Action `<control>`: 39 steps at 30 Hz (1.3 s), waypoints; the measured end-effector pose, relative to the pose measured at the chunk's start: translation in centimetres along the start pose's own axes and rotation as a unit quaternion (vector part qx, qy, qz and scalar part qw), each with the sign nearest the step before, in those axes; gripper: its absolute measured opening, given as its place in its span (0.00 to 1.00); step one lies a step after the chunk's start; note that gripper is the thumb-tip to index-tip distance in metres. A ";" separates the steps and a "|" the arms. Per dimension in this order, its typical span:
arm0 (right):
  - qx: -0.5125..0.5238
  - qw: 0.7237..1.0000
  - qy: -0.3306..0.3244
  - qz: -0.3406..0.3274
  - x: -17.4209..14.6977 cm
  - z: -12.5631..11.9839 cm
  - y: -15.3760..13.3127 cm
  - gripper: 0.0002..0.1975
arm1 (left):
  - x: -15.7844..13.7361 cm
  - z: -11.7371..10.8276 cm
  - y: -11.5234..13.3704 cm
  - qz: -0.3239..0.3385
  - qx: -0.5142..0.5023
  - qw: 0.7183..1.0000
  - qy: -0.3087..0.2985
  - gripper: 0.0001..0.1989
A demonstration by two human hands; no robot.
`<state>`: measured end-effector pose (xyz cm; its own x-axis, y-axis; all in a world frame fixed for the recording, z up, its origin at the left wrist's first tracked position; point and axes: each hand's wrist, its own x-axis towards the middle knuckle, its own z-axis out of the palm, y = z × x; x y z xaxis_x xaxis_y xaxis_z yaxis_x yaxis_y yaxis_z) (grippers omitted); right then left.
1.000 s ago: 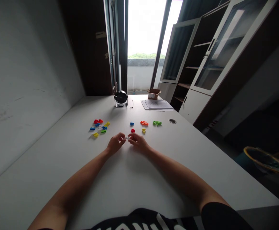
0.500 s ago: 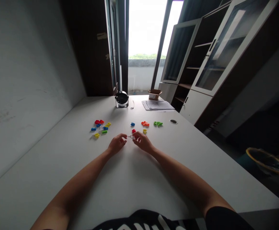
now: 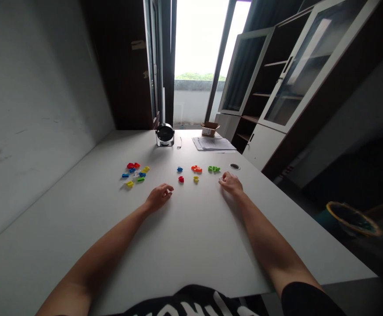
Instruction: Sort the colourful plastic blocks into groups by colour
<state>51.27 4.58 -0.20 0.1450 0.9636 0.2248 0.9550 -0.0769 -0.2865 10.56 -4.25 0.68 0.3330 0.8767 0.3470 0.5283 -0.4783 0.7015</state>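
While the left hand (image 3: 159,196) is holding nothing, fingers parted, the right hand (image 3: 231,183) is pinching, near green pieces (image 3: 216,169), a white piece (image 3: 221,179), likely light, stiff and best gripped edgewise.

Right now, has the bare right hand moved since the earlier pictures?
Yes: the right hand has moved right, away from the small red plastic piece, toward the round dark hole in the white table.
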 end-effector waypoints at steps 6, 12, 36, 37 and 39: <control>0.005 0.999 0.048 -0.010 0.1 1.2 -0.4 0.06 | -0.1 -0.1 0.3 0.007 0.018 1.000 -0.011 0.09; 0.028 0.996 0.085 0.000 0.1 2.0 0.1 0.03 | -0.1 0.0 0.4 0.010 0.022 1.000 -0.013 0.09; 0.081 0.970 0.202 -0.111 0.3 2.3 -0.1 0.08 | 0.6 -6.6 -8.9 -0.221 0.332 0.883 0.246 0.16; 0.085 0.968 0.205 -0.115 0.3 2.3 -0.1 0.08 | 0.6 -6.6 -9.0 -0.229 0.337 0.881 0.239 0.18; 0.092 0.965 0.209 -0.126 0.3 2.3 -0.3 0.07 | 0.6 -6.4 -9.0 -0.233 0.347 0.879 0.230 0.22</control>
<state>50.48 5.43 -2.16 0.0418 0.7552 0.6542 0.9171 0.2308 -0.3250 0.97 0.89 -1.49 -0.3132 0.8366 0.4495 0.9257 0.1633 0.3412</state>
